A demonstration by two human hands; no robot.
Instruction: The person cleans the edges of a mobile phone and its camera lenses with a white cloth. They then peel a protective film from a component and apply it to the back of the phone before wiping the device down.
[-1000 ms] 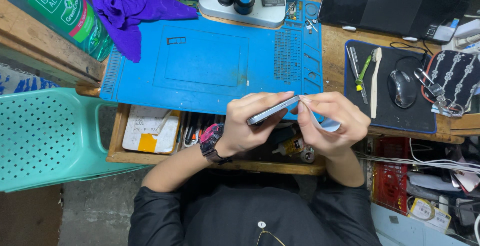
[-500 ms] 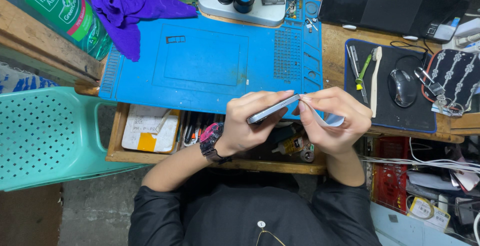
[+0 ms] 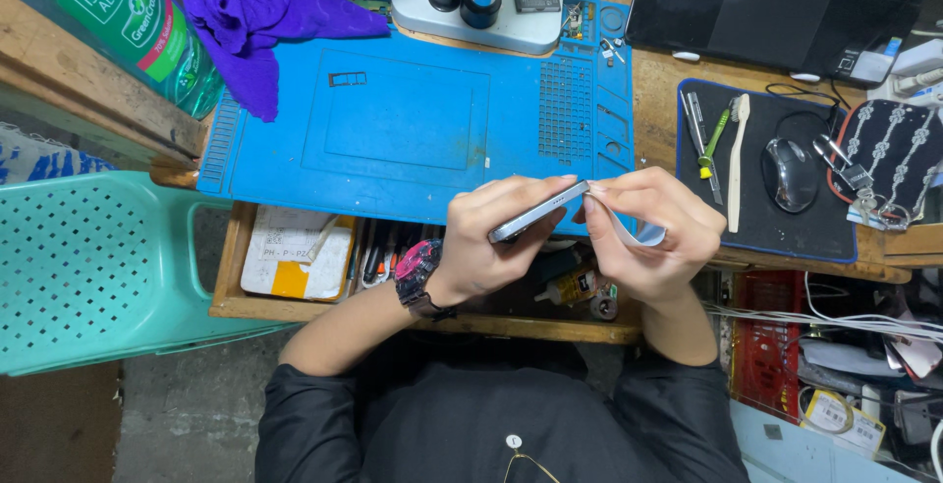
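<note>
Little has shifted: left hand (image 3: 491, 242) still clamps the slim, slippery, fragile phone (image 3: 538, 212) edgewise while right hand (image 3: 648, 237) pinches a thin pale strip (image 3: 634, 232) at its end.

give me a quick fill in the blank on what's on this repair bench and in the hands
1. The left hand holds a slim phone by its ____.
2. The right hand presses a thin ____ pick to the phone's end.
3. The crumpled cloth on the blue mat is ____.
4. The computer mouse lies on a ____ pad.

Missing words: edges; pale blue; purple; black
</note>
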